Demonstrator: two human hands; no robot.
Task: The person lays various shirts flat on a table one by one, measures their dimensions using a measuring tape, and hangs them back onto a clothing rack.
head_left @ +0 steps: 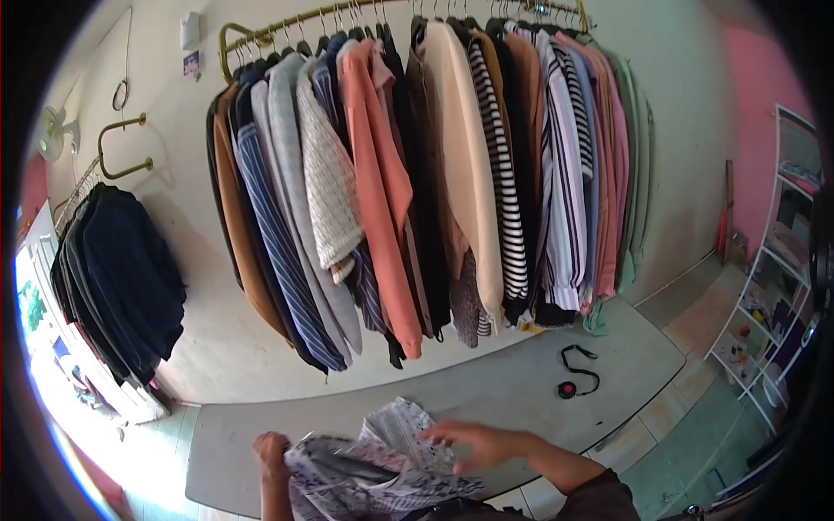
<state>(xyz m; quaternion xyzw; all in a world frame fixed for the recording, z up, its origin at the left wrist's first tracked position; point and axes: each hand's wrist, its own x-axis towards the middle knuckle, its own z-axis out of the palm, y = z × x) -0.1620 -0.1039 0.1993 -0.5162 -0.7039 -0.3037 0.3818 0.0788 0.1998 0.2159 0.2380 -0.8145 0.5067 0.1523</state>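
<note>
A grey-white patterned garment (373,478) lies bunched at the near edge of the table, low in the view. My left hand (271,450) is closed in a fist at its left end, with cloth gathered beside the fingers. Over the garment's right side reaches my right hand (473,443), fingers stretched out and apart, near a raised light-coloured fold (400,421). Part of the cloth is cut off by the bottom of the view.
A long grey table (495,382) runs along the wall. On its right part lies a black tape measure (567,390) with a strap. Above hangs a brass rail (321,12) full of clothes (382,191). Dark jackets (130,269) hang at left; a white shelf (764,260) stands right.
</note>
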